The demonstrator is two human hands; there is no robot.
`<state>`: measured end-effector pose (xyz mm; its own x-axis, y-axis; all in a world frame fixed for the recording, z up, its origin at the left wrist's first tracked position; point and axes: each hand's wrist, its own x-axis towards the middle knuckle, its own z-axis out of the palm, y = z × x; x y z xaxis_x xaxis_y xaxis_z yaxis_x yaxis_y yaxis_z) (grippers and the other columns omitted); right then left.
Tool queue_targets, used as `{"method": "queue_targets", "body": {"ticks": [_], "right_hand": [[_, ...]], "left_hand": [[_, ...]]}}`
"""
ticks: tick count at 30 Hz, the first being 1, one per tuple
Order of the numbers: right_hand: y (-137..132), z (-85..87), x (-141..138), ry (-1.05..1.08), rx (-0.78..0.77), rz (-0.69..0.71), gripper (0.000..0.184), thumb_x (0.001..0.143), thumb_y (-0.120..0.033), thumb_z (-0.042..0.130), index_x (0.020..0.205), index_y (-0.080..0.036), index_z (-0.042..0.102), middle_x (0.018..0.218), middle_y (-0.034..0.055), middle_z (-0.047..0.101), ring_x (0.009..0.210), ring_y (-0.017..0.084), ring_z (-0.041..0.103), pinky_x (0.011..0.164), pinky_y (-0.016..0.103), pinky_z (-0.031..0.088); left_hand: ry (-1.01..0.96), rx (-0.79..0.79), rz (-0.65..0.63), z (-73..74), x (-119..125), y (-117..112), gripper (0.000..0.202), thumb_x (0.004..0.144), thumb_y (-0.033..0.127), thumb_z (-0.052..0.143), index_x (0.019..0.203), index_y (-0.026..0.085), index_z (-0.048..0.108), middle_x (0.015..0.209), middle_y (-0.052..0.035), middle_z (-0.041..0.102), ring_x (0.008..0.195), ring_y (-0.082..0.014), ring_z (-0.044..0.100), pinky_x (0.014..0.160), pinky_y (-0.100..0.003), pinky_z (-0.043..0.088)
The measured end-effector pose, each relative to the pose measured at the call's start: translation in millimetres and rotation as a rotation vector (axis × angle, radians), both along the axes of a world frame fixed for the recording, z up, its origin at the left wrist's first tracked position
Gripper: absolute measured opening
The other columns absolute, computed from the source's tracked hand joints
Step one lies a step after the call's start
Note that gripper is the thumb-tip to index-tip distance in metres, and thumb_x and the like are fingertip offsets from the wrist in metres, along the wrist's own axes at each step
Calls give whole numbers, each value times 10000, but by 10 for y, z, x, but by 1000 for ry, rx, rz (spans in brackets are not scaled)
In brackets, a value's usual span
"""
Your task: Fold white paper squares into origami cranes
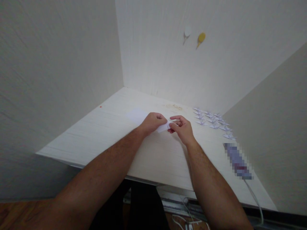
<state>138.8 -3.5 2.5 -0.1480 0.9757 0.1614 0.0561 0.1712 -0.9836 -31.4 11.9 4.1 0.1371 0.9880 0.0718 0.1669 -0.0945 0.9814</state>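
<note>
A small piece of folded white paper is held between my two hands, just above the white tabletop. My left hand is closed, pinching the paper's upper edge between thumb and fingers. From the other side my right hand grips the paper's right end, thumb against fingers, with the index finger raised. Part of the paper is hidden by the fingers, so its exact fold cannot be made out. Beyond my left wrist lies some flat white paper.
Several folded white paper cranes stand in rows at the back right. Nearer, a blurred-out flat object has a white cable running off the front edge. Walls enclose the table; two hooks, white and yellow, hang behind.
</note>
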Motion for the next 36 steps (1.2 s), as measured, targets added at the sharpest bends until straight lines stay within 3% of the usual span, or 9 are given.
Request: {"method": "queue_targets", "body": {"ticks": [8, 20, 28, 36], "right_hand": [[45, -60, -9, -81, 12, -67, 249, 679, -334, 722, 821, -145, 644, 534, -3, 640, 422, 105, 547, 415, 210, 421], [38, -45, -42, -73, -14, -91, 250, 666, -353, 727, 778, -144, 646, 512, 6, 638, 412, 110, 547, 413, 212, 422], [37, -56, -38, -48, -39, -84, 236, 685, -350, 714, 776, -143, 648, 503, 7, 634, 399, 106, 534, 403, 209, 410], [43, -39, -15, -7, -72, 10, 249, 635, -301, 753, 781, -127, 650, 554, 15, 660, 420, 91, 532, 414, 205, 409]], "left_hand": [[70, 102, -30, -6, 11, -17, 185, 668, 303, 640, 740, 133, 655, 627, 2, 607, 552, -97, 505, 502, -197, 364], [118, 134, 7, -16, 25, -11, 157, 670, 293, 622, 692, 139, 646, 630, 4, 603, 579, -107, 505, 535, -210, 380], [152, 148, 22, 21, 27, -32, 163, 676, 303, 614, 674, 143, 641, 640, 5, 603, 590, -111, 503, 553, -219, 387], [142, 111, 60, 7, 14, -16, 182, 669, 321, 624, 676, 140, 636, 615, 10, 586, 569, -112, 501, 517, -217, 364]]}}
